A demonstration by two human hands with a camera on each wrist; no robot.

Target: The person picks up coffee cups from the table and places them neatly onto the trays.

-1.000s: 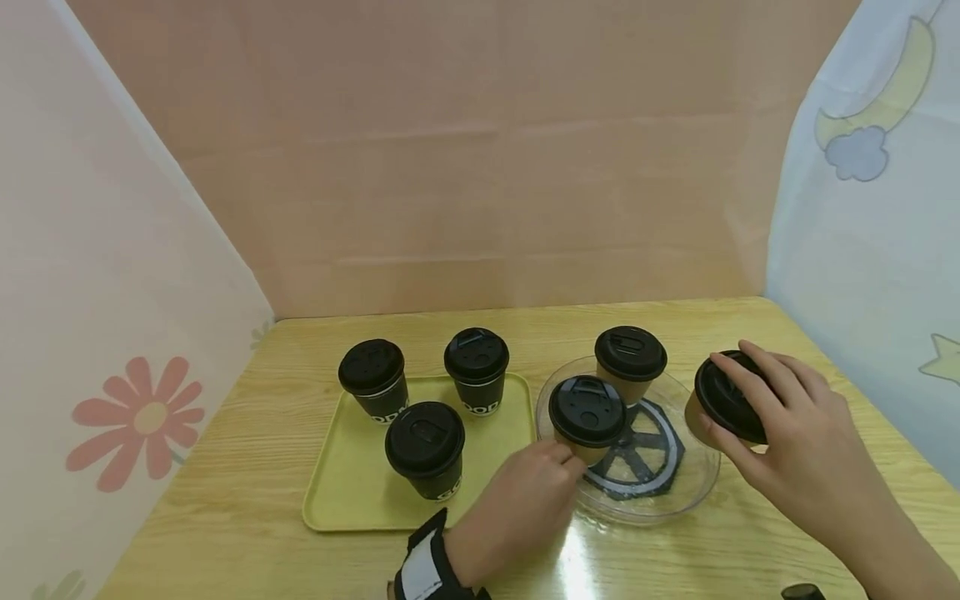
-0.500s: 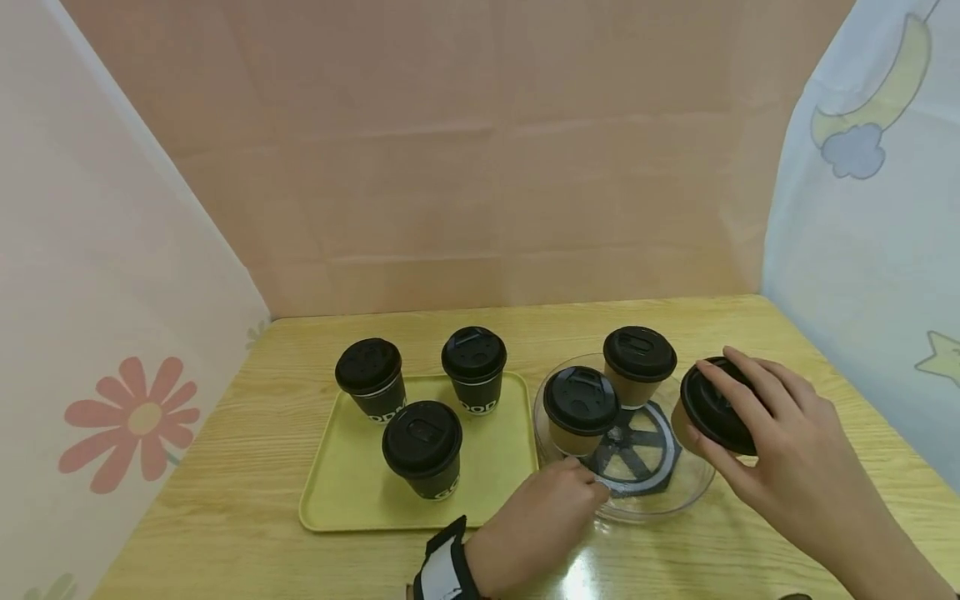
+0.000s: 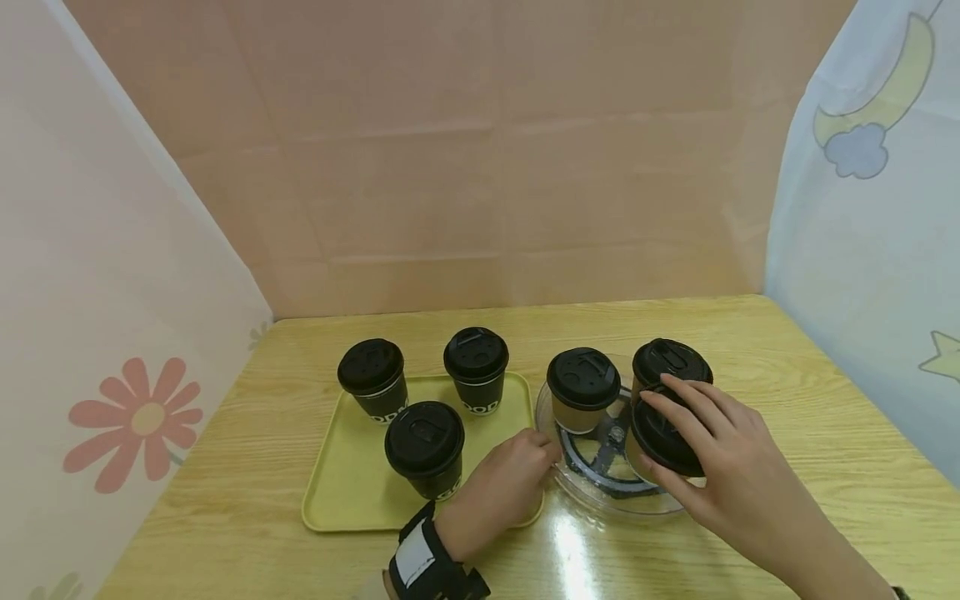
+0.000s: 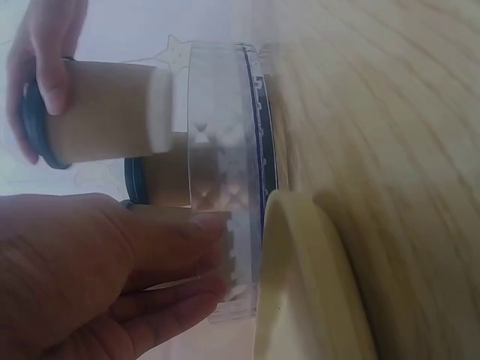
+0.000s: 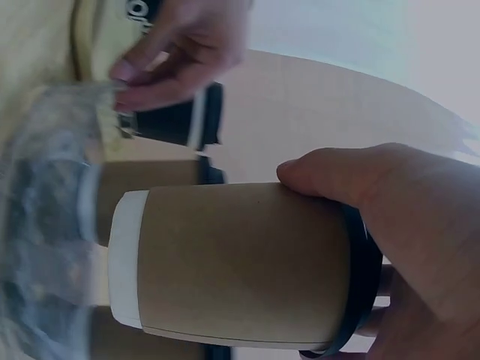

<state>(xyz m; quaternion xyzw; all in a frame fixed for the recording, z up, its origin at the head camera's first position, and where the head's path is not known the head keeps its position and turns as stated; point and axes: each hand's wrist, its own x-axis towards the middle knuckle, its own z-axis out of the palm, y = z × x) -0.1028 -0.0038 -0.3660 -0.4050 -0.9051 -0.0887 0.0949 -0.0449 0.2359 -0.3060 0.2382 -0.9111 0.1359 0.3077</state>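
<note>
My right hand (image 3: pixel 720 467) grips a brown paper coffee cup (image 5: pixel 240 262) with a black lid from above, thumb on one side and fingers on the other. In the left wrist view this cup's white base is above the clear round turntable (image 4: pixel 217 127). My left hand (image 3: pixel 502 483) pinches the turntable's near-left rim between thumb and fingers. Two more lidded brown cups stand on the turntable: one at the back left (image 3: pixel 581 400), and one at the back right (image 3: pixel 670 360), partly hidden behind the held cup. A dark spoked wheel shape (image 3: pixel 611 450) shows through the clear base.
To the left lies a yellow tray (image 3: pixel 352 500), its right edge beside the turntable. Three black lidded cups stand on it: back left (image 3: pixel 375 379), back middle (image 3: pixel 477 371) and front (image 3: pixel 425 450). Cloth and paper walls enclose the wooden table (image 3: pixel 225 500) at the back and sides.
The turntable has turned clockwise, carrying its two cups round with it. My left hand has shifted along the rim, finally back leftward. My right hand has brought its cup left, over the turntable.
</note>
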